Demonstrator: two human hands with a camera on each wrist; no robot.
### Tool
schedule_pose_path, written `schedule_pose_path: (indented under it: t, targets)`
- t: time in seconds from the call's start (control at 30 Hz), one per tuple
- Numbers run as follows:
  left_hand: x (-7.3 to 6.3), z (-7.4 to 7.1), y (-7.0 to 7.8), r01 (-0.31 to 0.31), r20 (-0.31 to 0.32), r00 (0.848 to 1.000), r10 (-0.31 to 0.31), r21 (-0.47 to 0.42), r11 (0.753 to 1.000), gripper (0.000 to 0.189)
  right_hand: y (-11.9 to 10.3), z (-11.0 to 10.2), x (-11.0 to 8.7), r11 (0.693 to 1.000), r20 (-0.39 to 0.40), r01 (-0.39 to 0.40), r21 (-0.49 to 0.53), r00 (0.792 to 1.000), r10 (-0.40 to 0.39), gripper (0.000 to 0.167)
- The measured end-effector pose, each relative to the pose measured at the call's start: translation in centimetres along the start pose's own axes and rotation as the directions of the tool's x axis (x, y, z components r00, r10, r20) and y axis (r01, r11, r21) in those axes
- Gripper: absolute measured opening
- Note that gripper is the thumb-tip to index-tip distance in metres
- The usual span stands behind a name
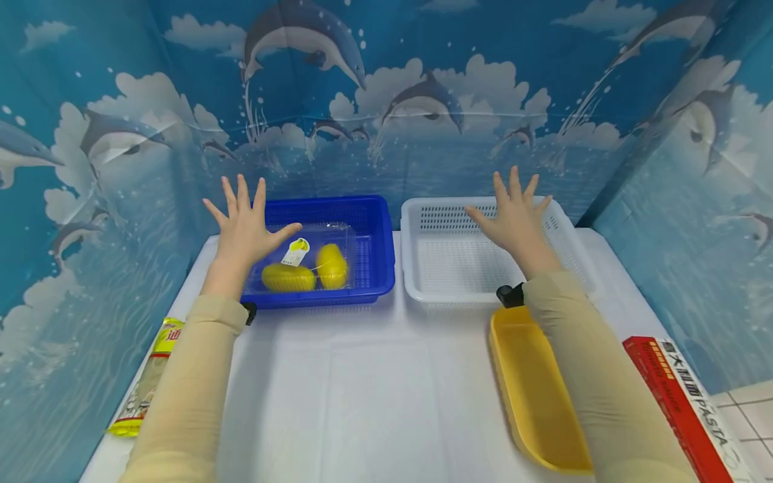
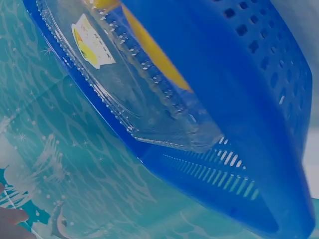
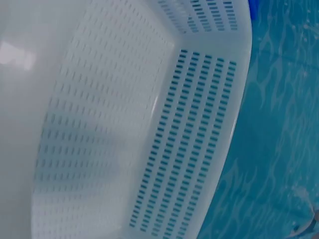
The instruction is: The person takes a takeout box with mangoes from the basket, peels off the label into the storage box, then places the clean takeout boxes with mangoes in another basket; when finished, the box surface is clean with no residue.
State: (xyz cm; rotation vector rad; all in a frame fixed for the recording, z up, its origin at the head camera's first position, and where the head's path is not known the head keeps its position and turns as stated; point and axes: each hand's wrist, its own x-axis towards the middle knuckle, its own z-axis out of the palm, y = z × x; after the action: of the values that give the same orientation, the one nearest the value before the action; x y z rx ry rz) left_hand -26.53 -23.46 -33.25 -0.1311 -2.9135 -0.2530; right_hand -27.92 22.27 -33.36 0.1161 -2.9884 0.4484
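Observation:
My left hand (image 1: 243,231), fingers spread, is held up over the left part of a blue plastic basket (image 1: 376,268). In that basket lies a clear plastic box (image 1: 338,235) with yellow mango-like fruits (image 1: 288,277) inside and a label (image 1: 296,252) on it. The left wrist view shows the same clear box (image 2: 144,109) and the basket's wall (image 2: 239,99) close up. Over the white basket (image 1: 413,268) my right hand (image 1: 516,225) is spread too, holding nothing. The right wrist view looks into this white basket (image 3: 99,124), with no fingers visible.
A yellow tray (image 1: 531,389) lies partly under my right forearm. To its right is a red pasta box (image 1: 682,409). A yellow-and-clear food packet (image 1: 147,382) lies at the table's left edge. Dolphin-printed curtains (image 1: 398,154) enclose the white table (image 1: 374,402).

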Motion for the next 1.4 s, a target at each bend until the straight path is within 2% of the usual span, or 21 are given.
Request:
schedule_pose_path:
  t: [0.27, 0.47, 0.8, 0.97, 1.17, 1.3, 1.4]
  targets:
    - [-0.9, 0.4, -1.2, 0.025, 0.021, 1.000, -0.024, -0.062, 0.998, 0.110, -3.0, 1.7, 0.0, 0.998, -0.001, 0.060, 0.020, 0.998, -0.060, 0.091]
    - [-2.1, 0.9, -2.2, 0.034, 0.028, 0.999, -0.031, -0.109, 0.993, 0.107, -5.6, 4.1, -0.1, 0.995, 0.042, 0.095, 0.039, 0.994, -0.097, 0.089]
    - [-4.3, 1.9, -4.8, 0.085, 0.119, 0.990, -0.069, -0.137, 0.987, 0.112, -10.5, 6.8, -1.0, 0.983, 0.100, 0.163, 0.086, 0.980, -0.171, 0.088]
    - [-5.4, 1.7, -6.0, 0.137, 0.203, 0.974, -0.100, -0.174, 0.975, 0.111, -12.8, 7.6, -1.4, 0.973, 0.151, 0.192, 0.125, 0.966, -0.210, 0.088]
    - [-6.7, 1.4, -7.3, 0.179, 0.306, 0.946, -0.104, -0.227, 0.957, 0.111, -15.0, 8.7, -1.7, 0.957, 0.183, 0.231, 0.178, 0.947, -0.263, 0.086]
    - [-7.3, 1.2, -8.1, 0.231, 0.372, 0.921, -0.113, -0.290, 0.929, 0.117, -16.1, 9.3, -1.9, 0.942, 0.182, 0.257, 0.215, 0.937, -0.297, 0.081]
    - [-7.7, 1.3, -8.7, 0.260, 0.409, 0.905, -0.115, -0.318, 0.912, 0.117, -16.8, 9.8, -2.1, 0.934, 0.199, 0.248, 0.258, 0.932, -0.303, 0.077]
